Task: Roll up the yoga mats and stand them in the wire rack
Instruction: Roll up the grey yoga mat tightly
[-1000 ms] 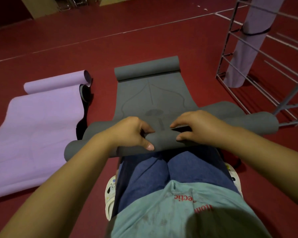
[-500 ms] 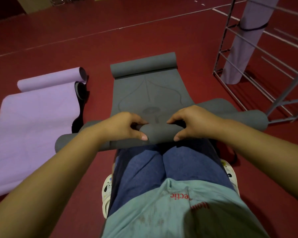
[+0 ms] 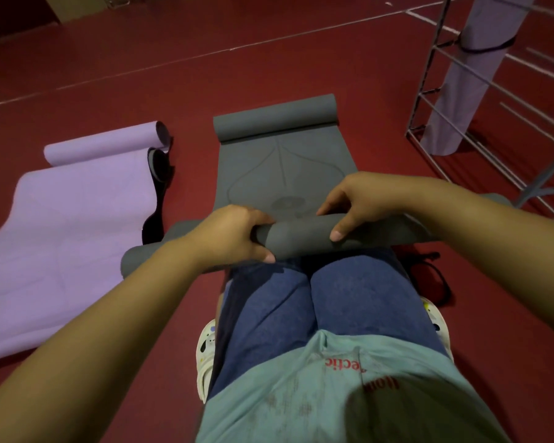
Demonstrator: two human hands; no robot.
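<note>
Over the knees, left hand (image 3: 234, 233) and right hand (image 3: 362, 203) both clamp the near roll of the grey mat (image 3: 285, 167), thicker than a second ago. Far end curled on the red floor (image 3: 269, 59); wire rack (image 3: 435, 100) right.

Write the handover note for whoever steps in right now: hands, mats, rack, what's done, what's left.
Left hand: grip closed around the near roll of the grey mat, just in front of the knees.
Right hand: grip on the same roll, thumb on the near side.
Grey mat: rolled partway; its far end curls on the floor.
Purple mat: spread on the floor to the left, far end curled, black strap beside it.
Wire rack: to the right, one rolled purple mat standing inside.
Left: finish rolling grey, rack it, then the purple one.
</note>
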